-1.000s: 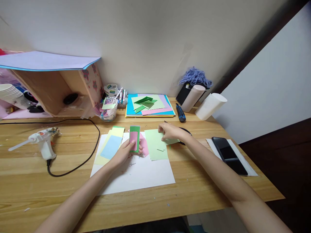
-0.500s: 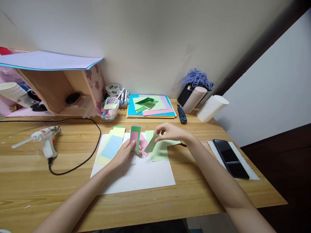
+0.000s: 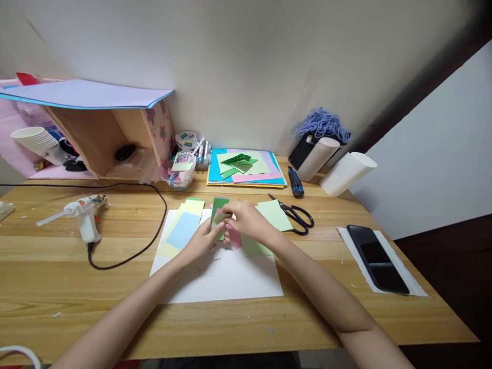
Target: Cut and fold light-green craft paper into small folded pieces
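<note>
My left hand (image 3: 205,240) grips a small stack of card pieces, a dark green strip (image 3: 219,205) with a pink one on it, held over a white sheet (image 3: 226,274). My right hand (image 3: 246,220) is closed on a light green paper piece (image 3: 218,219) and presses it against that stack; the two hands touch. More light green paper (image 3: 273,214) lies just right of my hands, and pink paper (image 3: 234,240) shows under them. A pale yellow and blue paper pile (image 3: 183,228) lies to the left.
Black scissors (image 3: 298,215) lie right of the papers. A glue gun (image 3: 82,215) with a black cord (image 3: 154,225) lies at left. A coloured paper stack (image 3: 246,168), a scrap bowl (image 3: 177,175), a utility knife (image 3: 295,182), two white rolls (image 3: 346,171) and a phone (image 3: 378,259) are around.
My right hand lifted a light green piece from the table at right and carried it left to the stack in my left hand. The scissors are now uncovered.
</note>
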A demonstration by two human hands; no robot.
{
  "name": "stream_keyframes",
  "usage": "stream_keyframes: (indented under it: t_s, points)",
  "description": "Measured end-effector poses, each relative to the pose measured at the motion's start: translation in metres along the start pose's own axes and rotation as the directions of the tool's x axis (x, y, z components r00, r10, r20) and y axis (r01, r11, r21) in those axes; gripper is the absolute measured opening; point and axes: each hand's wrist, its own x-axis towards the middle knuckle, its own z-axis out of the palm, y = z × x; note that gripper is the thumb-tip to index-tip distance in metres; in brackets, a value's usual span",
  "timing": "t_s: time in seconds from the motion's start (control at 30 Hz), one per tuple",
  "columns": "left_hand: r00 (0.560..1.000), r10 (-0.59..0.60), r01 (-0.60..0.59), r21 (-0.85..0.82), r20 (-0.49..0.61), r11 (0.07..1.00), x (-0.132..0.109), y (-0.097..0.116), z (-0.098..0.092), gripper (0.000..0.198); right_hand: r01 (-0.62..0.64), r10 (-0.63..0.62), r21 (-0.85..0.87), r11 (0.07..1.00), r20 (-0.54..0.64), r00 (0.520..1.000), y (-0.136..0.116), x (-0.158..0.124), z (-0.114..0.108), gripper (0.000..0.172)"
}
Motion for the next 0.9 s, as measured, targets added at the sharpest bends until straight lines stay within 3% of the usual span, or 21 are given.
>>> stream_keyframes:
  t_s: [0.23, 0.4, 0.57, 0.67, 0.8, 0.9]
  points:
    - [1.0, 0.013, -0.011, 0.056, -0.023, 0.998, -0.001, 0.0, 0.002, 0.028, 0.054, -0.028, 0.12, 0.991, -0.203, 0.979, 0.002, -0.01, 0.007, 0.021]
    - [1.0, -0.004, 0.004, 0.079, -0.003, 0.997, -0.002, 0.006, 0.006, 0.027, 0.046, -0.026, 0.105, 0.993, -0.181, 0.983, 0.003, -0.013, 0.01, 0.019]
    - [0.999, 0.018, -0.022, 0.173, 0.03, 0.985, -0.001, 0.003, 0.002, 0.024, -0.011, 0.029, 0.102, 0.995, -0.175, 0.984, 0.004, -0.013, 0.01, 0.005]
    - [0.999, 0.025, -0.028, 0.196, 0.022, 0.98, -0.001, 0.0, 0.0, 0.026, 0.003, 0.025, 0.18, 0.984, -0.149, 0.988, 0.005, -0.013, 0.011, 0.006]
    - [0.999, 0.016, -0.024, 0.195, 0.042, 0.98, -0.002, -0.001, 0.0, 0.034, -0.019, 0.062, 0.305, 0.952, -0.131, 0.989, 0.01, -0.014, 0.01, 0.019]
    - [0.999, -0.012, 0.005, 0.19, 0.035, 0.982, -0.001, -0.001, -0.002, 0.036, -0.039, 0.104, 0.373, 0.927, -0.154, 0.983, 0.021, -0.019, 0.007, 0.017]
